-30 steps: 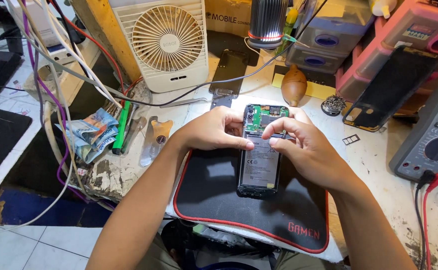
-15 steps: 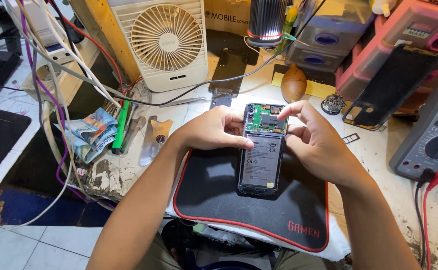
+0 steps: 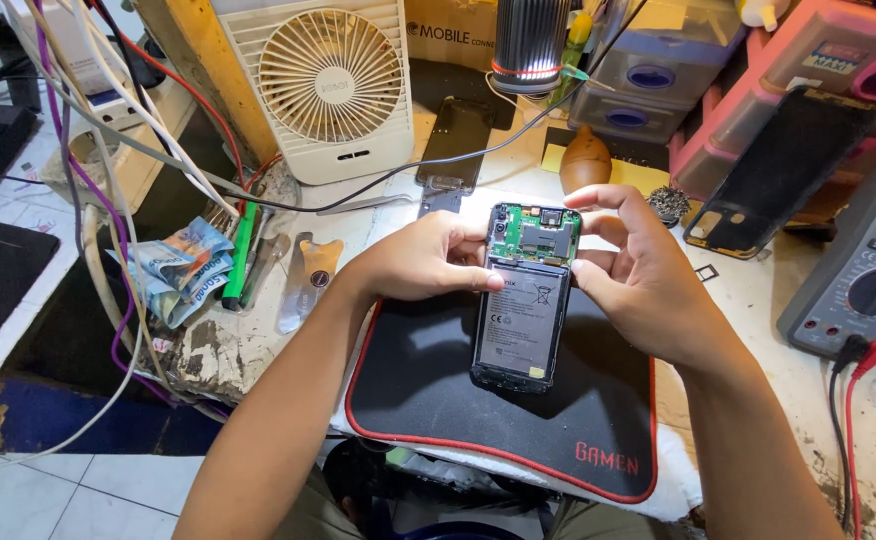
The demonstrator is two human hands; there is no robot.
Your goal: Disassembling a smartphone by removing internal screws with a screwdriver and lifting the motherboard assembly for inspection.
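Left of the hands lie folded banknotes (image 3: 173, 275) and a flat metal pry tool (image 3: 303, 280). The left hand (image 3: 423, 262) and right hand (image 3: 643, 275) clamp an opened phone (image 3: 523, 300) from both sides above a black mat (image 3: 408, 400). Green circuit board and glossy battery lie exposed; the next move likely needs fine fingertip pressure.

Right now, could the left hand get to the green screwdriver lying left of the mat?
Probably yes. The left hand grips the opened phone and would have to let go first. Between it and the green screwdriver lies only a flat metal pry tool on the bench, nothing standing in the path.
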